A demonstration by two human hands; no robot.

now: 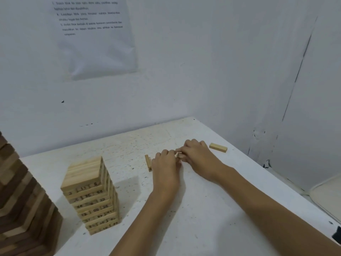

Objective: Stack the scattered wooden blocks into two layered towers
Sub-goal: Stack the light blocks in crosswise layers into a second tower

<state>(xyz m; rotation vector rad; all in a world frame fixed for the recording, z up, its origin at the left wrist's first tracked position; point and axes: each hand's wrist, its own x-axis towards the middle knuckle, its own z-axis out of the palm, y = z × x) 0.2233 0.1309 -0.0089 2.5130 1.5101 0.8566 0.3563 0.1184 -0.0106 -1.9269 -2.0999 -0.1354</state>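
Currently pinching a wooden block (178, 154) between the left hand (166, 167) and the right hand (197, 154) — fingers of both curled inward, knuckles up, fingertips meeting over it. Showing only a pale sliver in the gap; otherwise hidden. Held low, at or just above the white surface (203, 209); cannot tell whether touching it. Just left of the left hand, close against its knuckles: a second block (148, 163), lying flat, stamped end toward the camera. Just right of the right hand, apart from the fingers: a third block (218, 147), also flat. Well to the left of the left hand, nearer the camera — a pale tower (90, 193) of numbered blocks, upright. Farther left again, cut by the frame edge: a darker tower (18, 200), its layers slightly twisted. Beyond both hands, up on the wall (203, 61), a printed sheet (96, 34), text too blurred to read.
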